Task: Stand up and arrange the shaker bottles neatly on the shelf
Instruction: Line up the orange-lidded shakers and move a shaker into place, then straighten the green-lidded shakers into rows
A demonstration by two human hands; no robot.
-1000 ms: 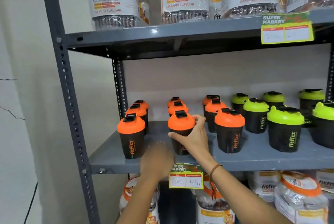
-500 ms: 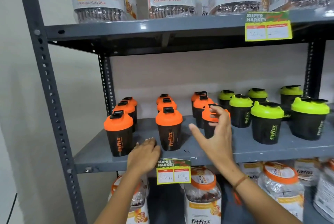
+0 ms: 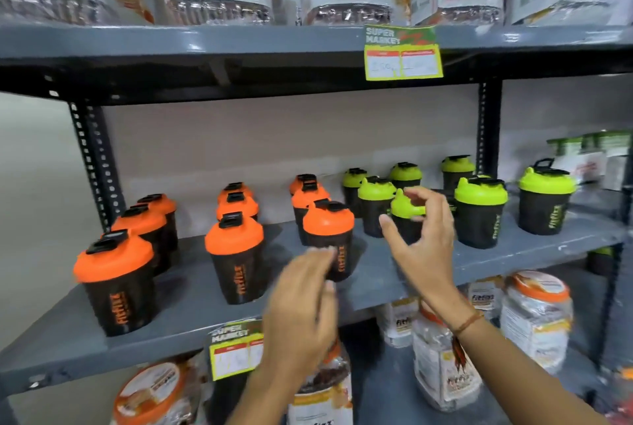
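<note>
Here both hands are spread and empty: the right hand before a green-lidded shaker bottle, the left hand by the grey shelf's front edge, near an orange-lidded shaker bottle.

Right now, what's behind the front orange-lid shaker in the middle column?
Behind the front orange-lid shaker stand two more orange-lid shakers in line; only their lids show, their bodies are hidden.

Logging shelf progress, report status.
Left hand open, empty. Right hand open, reaching a green-lid shaker. Orange-lid shakers upright. Nothing blocking.
</note>
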